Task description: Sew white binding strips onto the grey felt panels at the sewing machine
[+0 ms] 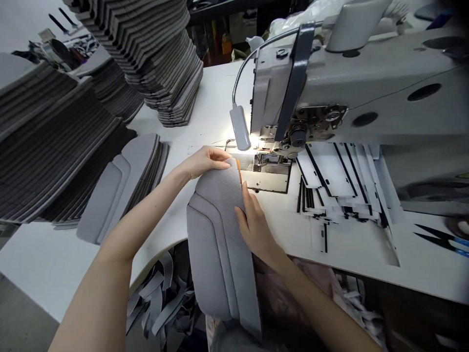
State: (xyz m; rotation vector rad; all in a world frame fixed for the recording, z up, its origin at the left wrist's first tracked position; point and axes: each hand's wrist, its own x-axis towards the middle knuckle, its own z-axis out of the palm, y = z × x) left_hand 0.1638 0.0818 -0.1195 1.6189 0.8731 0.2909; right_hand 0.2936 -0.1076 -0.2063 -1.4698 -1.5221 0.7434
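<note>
Apparently positioning: your left fingers (221,165) and right fingers (247,199) were clamped on the grey panel (210,234) near the sewing machine (337,80); next move likely called for careful alignment.

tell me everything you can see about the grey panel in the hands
The grey panel is long, with a slanted upper end. It looks like padded fabric: fine-textured along the top and right, with smoother, raised sections at left, divided by bent seam lines. A narrow orange strip shows at its upper right edge. It slopes from over the white table down past the table's front edge. The left hand grips its top; the right hand holds its right edge.
</note>
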